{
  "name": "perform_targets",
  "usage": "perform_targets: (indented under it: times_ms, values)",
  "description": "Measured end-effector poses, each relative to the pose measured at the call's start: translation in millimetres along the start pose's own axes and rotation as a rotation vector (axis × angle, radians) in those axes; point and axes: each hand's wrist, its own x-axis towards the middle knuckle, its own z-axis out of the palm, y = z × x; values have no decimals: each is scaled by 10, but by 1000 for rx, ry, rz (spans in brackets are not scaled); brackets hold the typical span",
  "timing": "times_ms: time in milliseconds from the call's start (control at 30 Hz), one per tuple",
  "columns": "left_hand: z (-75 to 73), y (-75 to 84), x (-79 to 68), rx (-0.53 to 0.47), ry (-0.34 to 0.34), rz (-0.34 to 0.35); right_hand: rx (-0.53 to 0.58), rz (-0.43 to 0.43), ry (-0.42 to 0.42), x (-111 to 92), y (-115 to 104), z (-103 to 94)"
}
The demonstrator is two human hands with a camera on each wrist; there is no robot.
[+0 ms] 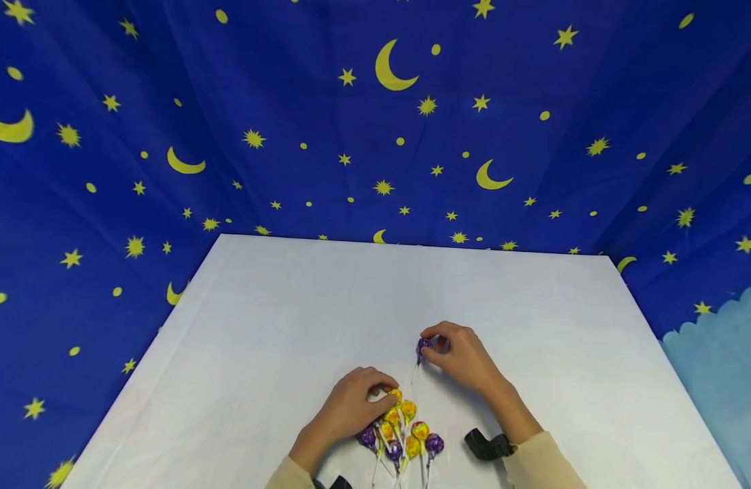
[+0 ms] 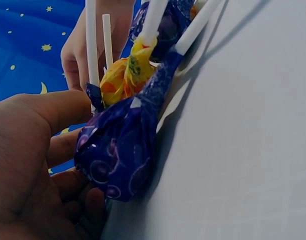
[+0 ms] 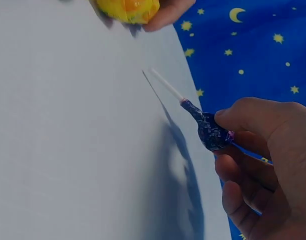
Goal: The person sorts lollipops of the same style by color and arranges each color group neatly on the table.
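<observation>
My right hand (image 1: pixel 467 356) pinches a purple-wrapped lollipop (image 3: pixel 211 131) by its candy head, between thumb and fingers. Its white stick (image 3: pixel 166 84) points back toward the person, and a shadow falls on the white surface beside it. At the upper left of a lollipop pile, my left hand (image 1: pixel 354 401) has thumb and fingertips around a yellow-wrapped lollipop (image 1: pixel 396 394). Close by lie more yellow lollipops (image 1: pixel 408 409) and several purple ones (image 1: pixel 434 443), most sticks toward the near edge. In the left wrist view a purple lollipop (image 2: pixel 115 150) partly hides the fingers.
A white tabletop (image 1: pixel 278 305) lies under the hands and the pile. Behind it and along the sides hangs a blue cloth (image 1: pixel 314 109) with yellow moons and stars. A black wrist device (image 1: pixel 488 445) sits by the right sleeve (image 1: pixel 543 465).
</observation>
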Motion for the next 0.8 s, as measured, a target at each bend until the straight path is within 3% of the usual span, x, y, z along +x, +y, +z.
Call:
perform_targets:
  times_ms: [800]
  values:
    - [-6, 11, 0, -2, -6, -6, -9, 12, -5, 493, 205, -6]
